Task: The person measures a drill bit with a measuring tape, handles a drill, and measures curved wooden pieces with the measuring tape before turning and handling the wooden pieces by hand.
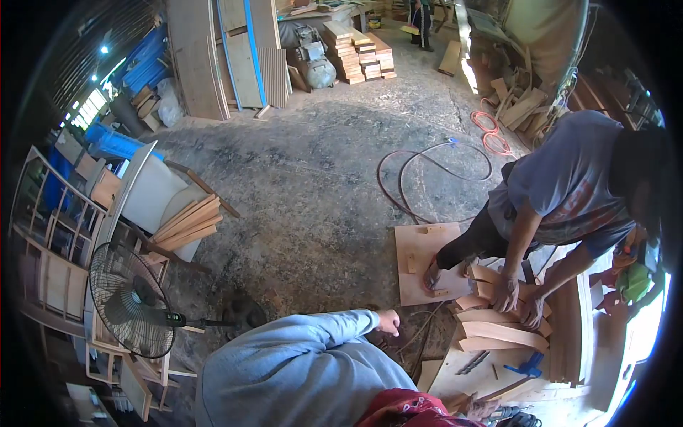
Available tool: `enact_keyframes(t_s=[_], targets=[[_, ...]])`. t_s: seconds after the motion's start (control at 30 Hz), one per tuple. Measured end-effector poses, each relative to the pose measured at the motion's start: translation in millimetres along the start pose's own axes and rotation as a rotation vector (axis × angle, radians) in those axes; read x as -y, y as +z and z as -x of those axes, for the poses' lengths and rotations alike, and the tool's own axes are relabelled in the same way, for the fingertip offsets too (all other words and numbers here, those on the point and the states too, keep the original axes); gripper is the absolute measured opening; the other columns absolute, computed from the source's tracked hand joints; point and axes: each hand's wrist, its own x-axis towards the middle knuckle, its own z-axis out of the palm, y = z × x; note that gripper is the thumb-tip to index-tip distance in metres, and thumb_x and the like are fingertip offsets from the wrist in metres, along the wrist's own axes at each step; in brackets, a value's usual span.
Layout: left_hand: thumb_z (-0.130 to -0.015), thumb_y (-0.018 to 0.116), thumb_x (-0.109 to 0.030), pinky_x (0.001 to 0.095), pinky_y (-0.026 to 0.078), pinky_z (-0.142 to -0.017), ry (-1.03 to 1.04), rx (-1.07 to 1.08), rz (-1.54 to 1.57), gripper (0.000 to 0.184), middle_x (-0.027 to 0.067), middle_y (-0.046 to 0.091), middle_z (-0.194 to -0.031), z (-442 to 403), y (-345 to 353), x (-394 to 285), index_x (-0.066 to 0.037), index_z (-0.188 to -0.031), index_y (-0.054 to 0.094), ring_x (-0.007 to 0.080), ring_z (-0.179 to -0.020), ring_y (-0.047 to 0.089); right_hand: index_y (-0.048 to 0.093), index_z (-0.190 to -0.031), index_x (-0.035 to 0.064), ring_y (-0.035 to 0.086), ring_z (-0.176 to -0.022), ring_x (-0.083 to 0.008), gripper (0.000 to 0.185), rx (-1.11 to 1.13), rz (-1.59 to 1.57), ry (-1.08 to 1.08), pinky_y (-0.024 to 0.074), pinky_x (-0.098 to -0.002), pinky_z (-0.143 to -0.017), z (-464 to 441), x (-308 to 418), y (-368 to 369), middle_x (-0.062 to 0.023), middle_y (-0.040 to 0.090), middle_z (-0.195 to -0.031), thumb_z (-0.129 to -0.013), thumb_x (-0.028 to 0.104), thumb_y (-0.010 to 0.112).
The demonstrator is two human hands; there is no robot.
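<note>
My left hand [388,322], at the end of a grey sleeve, is closed with nothing visible in it, over the floor left of the workbench [445,370]. Low at the frame's edge, my right hand [482,408] is beside a dark power tool [514,415]; its fingers are too unclear to read. Curved wooden pieces [498,334] lie stacked on the bench, with a co-worker's two hands [516,300] on them. A blue clamp [528,365] and dark drill bits [472,362] lie in front of the stack.
The co-worker [569,171] stands at the right, one foot on a wooden board [416,249]. A hose [402,178] loops over the floor. At left are a standing fan [131,299], wooden frames [50,263] and wood strips [188,224]. Planks [352,57] and a compressor [316,70] stand farther back.
</note>
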Motion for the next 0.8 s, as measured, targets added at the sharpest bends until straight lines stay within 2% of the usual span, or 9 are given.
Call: enact_keyframes(t_s=[0.1, 0.2, 0.23, 0.33, 0.37, 0.43, 0.53, 0.63, 0.8], targets=[[-0.077, 0.079, -0.045, 0.0414, 0.051, -0.096, -0.079, -0.147, 0.040, 0.050, 0.0150, 0.073, -0.115, -2, -44, 40, -0.009, -0.112, 0.074, 0.0315, -0.112, 0.067, 0.049, -0.141, 0.0010, 0.061, -0.103, -0.0249, 0.065, 0.209, -0.389, -0.044, 0.0524, -0.0368, -0.082, -25, 65, -4, -0.0143, 0.062, -0.120, -0.081, 0.009, 0.074], [-0.077, 0.079, -0.045, 0.0418, 0.052, -0.096, -0.211, -0.378, 0.015, 0.049, 0.0163, 0.073, -0.115, 4, -103, 80, -0.011, -0.112, 0.075, 0.0320, -0.109, 0.068, 0.054, -0.135, 0.0038, 0.061, -0.095, -0.0164, 0.051, 0.646, -0.965, 0.207, 0.0505, -0.0307, -0.071, -40, 146, 15, -0.0076, 0.065, -0.111, -0.086, 0.002, 0.068], [-0.077, 0.080, -0.044, 0.0411, 0.052, -0.094, -0.200, -0.495, -0.007, 0.046, 0.0148, 0.074, -0.111, -2, -116, 108, -0.011, -0.109, 0.076, 0.0303, -0.106, 0.069, 0.058, -0.128, 0.0022, 0.062, -0.095, -0.0154, 0.042, 0.826, -0.893, 0.151, 0.0507, -0.0284, -0.073, -50, 182, 13, -0.0069, 0.065, -0.109, -0.088, 0.002, 0.066], [-0.077, 0.081, -0.043, 0.0392, 0.054, -0.086, -0.172, -0.658, 0.182, 0.039, 0.0105, 0.075, -0.102, 3, -180, 155, -0.011, -0.099, 0.075, 0.0258, -0.099, 0.071, 0.068, -0.111, 0.0053, 0.065, -0.091, -0.0166, 0.027, 0.752, -0.942, -0.223, 0.0536, -0.0308, -0.078, -48, 284, 44, -0.0067, 0.069, -0.096, -0.084, 0.006, 0.069], [-0.077, 0.081, -0.042, 0.0379, 0.055, -0.082, -0.170, -0.669, 0.265, 0.039, 0.0094, 0.075, -0.099, 11, -205, 162, -0.009, -0.097, 0.074, 0.0237, -0.097, 0.071, 0.068, -0.110, 0.0058, 0.066, -0.090, -0.0180, 0.026, 0.860, -0.909, -0.233, 0.0540, -0.0321, -0.079, -48, 323, 47, -0.0079, 0.070, -0.095, -0.084, 0.008, 0.071], [-0.080, 0.082, -0.036, 0.0361, 0.055, -0.085, -0.187, -0.647, 0.368, 0.036, 0.0096, 0.075, -0.097, 15, -261, 185, -0.007, -0.101, 0.074, 0.0220, -0.095, 0.070, 0.070, -0.108, 0.0069, 0.069, -0.088, -0.0208, 0.025, 1.068, -0.828, -0.251, 0.0549, -0.0345, -0.080, -57, 394, 59, -0.0104, 0.072, -0.093, -0.083, 0.011, 0.073], [-0.084, 0.081, -0.032, 0.0368, 0.055, -0.090, -0.285, -0.670, 0.455, 0.039, 0.0103, 0.074, -0.106, 37, -324, 194, -0.005, -0.110, 0.072, 0.0221, -0.102, 0.070, 0.070, -0.105, -0.0003, 0.070, -0.082, -0.0187, 0.026, 1.138, -0.810, -0.545, 0.0560, -0.0323, -0.074, -33, 437, 138, -0.0100, 0.074, -0.091, -0.085, 0.014, 0.077], [-0.085, 0.081, -0.033, 0.0369, 0.054, -0.091, -0.288, -0.625, 0.549, 0.040, 0.0097, 0.074, -0.111, 53, -403, 195, -0.006, -0.113, 0.071, 0.0230, -0.105, 0.069, 0.071, -0.102, -0.0014, 0.070, -0.083, -0.0184, 0.026, 1.232, -0.779, -0.487, 0.0561, -0.0321, -0.075, -4, 460, 203, -0.0100, 0.074, -0.094, -0.084, 0.015, 0.078], [-0.081, 0.082, -0.031, 0.0339, 0.055, -0.078, -0.178, -0.834, 0.521, 0.032, 0.0047, 0.075, -0.090, 16, -521, 232, -0.007, -0.100, 0.073, 0.0170, -0.085, 0.070, 0.072, -0.101, 0.0026, 0.069, -0.080, -0.0192, 0.026, 1.469, -0.518, -0.451, 0.0555, -0.0358, -0.072, -31, 494, 296, -0.0103, 0.073, -0.094, -0.082, 0.019, 0.079]])
